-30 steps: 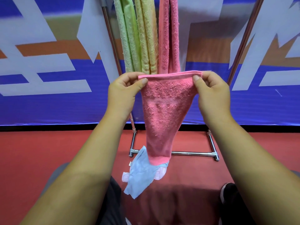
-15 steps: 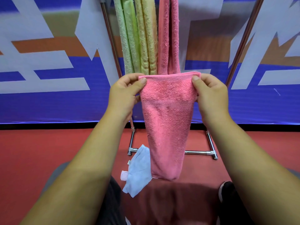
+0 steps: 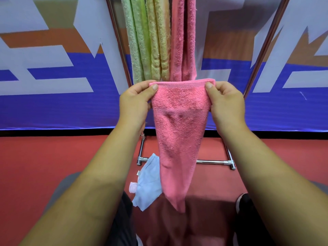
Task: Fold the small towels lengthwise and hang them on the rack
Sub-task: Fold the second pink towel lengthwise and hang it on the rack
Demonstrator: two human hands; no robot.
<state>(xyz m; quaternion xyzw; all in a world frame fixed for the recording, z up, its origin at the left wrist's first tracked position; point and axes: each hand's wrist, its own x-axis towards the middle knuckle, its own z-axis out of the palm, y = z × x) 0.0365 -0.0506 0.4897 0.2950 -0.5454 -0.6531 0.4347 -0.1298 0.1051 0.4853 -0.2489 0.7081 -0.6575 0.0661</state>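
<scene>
Pink towel (image 3: 179, 132), already folded lengthwise, hung in front of the rack (image 3: 257, 55), below three towels (image 3: 159, 38) already draped there. Left hand (image 3: 135, 102) and right hand (image 3: 225, 102) each pinched a top corner, apparently to keep the fold aligned for hanging.

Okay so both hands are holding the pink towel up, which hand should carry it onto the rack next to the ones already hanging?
Probably the right hand. The free stretch of the rack lies to the right of the hung pink towel, on that hand's side. The left hand sits below the green towel and would have to cross over.
</scene>
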